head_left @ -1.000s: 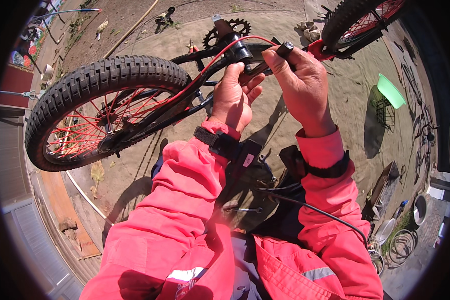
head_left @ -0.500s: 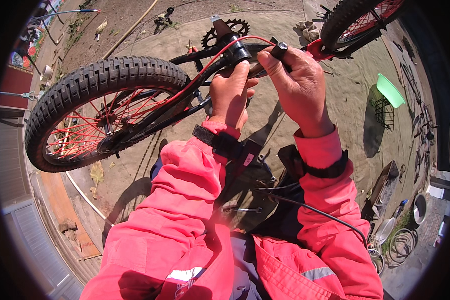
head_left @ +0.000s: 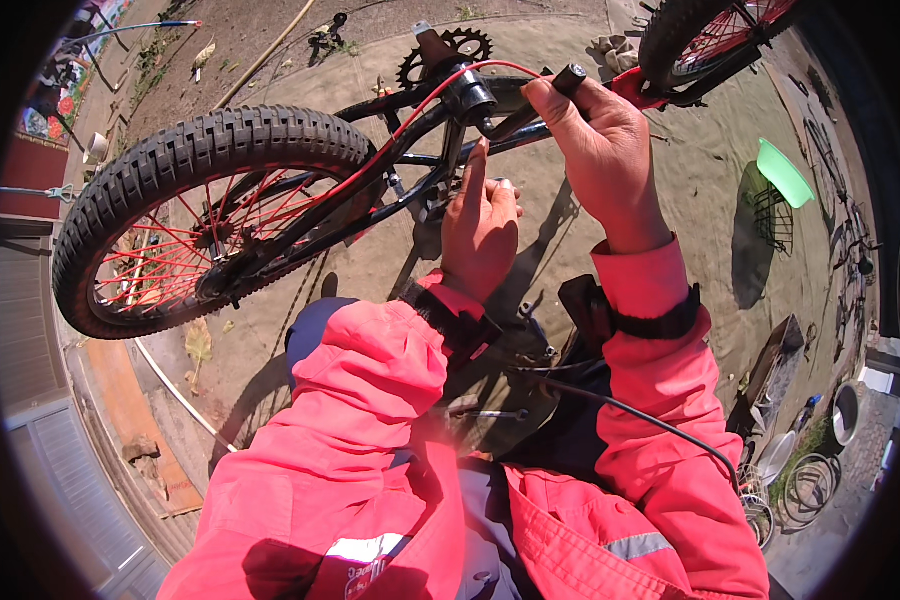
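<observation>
A BMX-style bicycle with a black frame (head_left: 407,190) and red-spoked wheels lies across the far side. My left hand (head_left: 478,235) reaches toward its bottom bracket shell (head_left: 468,92). The index finger is stretched out, its tip at the shell's near end. The other fingers bend loosely, and nothing shows in them. Closed round a black bar-shaped handle (head_left: 570,78) is my right hand (head_left: 610,150). That bar slants down-left toward the shell; its exact kind is unclear. A red cable (head_left: 407,128) arches over the shell, and a toothed chainring (head_left: 467,45) sits behind it.
Near my legs lies a wrench (head_left: 498,414) on the ground cloth (head_left: 670,320), with more metal tools (head_left: 535,325) beside it. A green basin (head_left: 785,173) stands at the right. The rear tyre (head_left: 210,125) fills the left; another wheel (head_left: 710,45) is at upper right.
My left hand has come away from the shell toward me, leaving only its index finger stretched to it. My right hand stays on the bar, shifted slightly right.
</observation>
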{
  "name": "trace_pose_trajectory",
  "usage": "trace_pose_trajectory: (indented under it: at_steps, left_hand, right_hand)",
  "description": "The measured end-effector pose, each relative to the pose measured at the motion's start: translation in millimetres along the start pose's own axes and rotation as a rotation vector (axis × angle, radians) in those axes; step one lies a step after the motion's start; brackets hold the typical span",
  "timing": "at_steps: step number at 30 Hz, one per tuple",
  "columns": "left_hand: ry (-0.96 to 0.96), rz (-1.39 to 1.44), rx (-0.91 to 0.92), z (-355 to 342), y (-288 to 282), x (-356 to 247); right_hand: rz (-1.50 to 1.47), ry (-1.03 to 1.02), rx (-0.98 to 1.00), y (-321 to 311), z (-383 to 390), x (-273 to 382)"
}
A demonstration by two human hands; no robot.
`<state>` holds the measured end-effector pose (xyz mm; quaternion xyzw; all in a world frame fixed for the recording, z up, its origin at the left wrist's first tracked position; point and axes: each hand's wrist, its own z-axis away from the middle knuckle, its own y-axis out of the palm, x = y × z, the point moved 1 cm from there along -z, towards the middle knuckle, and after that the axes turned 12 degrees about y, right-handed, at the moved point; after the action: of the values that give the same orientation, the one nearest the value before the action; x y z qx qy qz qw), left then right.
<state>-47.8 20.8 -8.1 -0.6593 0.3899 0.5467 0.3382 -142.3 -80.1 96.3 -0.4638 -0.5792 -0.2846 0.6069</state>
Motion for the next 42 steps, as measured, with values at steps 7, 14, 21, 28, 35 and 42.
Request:
trace_pose_trajectory:
  at_steps: [7, 14, 21, 28, 35, 42]
  left_hand:
    - [0.04, -0.128, 0.034, -7.9, -2.5, -0.8]
    - [0.101, -0.183, 0.062, -9.0, -2.7, 8.0]
    - [0.018, -0.114, 0.038, -14.4, -1.3, 7.1]
    - [0.017, -0.012, -0.073, -11.9, -21.9, -16.6]
    - [0.568, -0.801, 0.114, -38.6, -52.1, -48.4]
    - [0.814, -1.126, 0.398, -68.8, -67.0, -82.7]
  right_hand:
    - [0.021, 0.008, -0.013, 0.4, 1.1, 0.5]
    - [-0.012, -0.001, 0.006, 0.8, 2.4, 1.9]
    - [0.019, 0.001, 0.002, 1.9, 1.4, 0.6]
    - [0.004, -0.087, -0.061, 6.8, 0.4, -0.6]
    - [0.082, -0.113, -0.061, 5.3, 1.3, 5.5]
    - [0.123, -0.116, -0.062, 2.2, -2.1, 0.0]
